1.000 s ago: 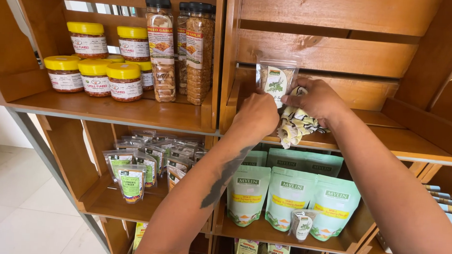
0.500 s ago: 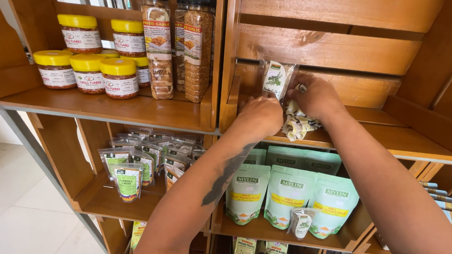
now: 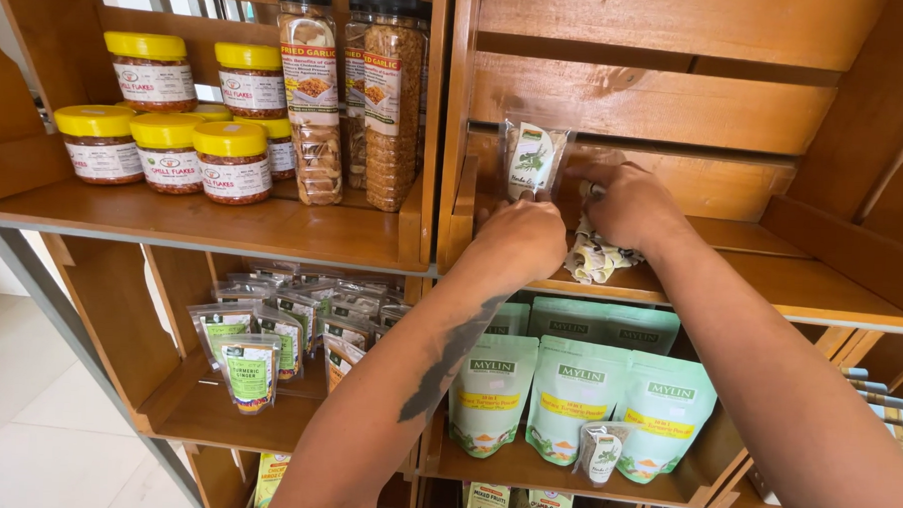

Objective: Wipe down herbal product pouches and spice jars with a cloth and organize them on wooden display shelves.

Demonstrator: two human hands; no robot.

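Wooden crate shelving (image 3: 272,228) (warm brown) stands over pale tiled floor (image 3: 25,419).

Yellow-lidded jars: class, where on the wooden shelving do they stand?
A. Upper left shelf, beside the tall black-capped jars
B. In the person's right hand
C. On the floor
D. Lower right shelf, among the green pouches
A: the yellow-lidded jars stand on the upper left shelf, left of the tall black-capped jars.

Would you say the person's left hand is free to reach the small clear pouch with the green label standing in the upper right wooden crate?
Probably yes: the left hand is already at the foot of the small clear pouch with the green label, with nothing between them. The right hand holds a bundle of packets to one side.
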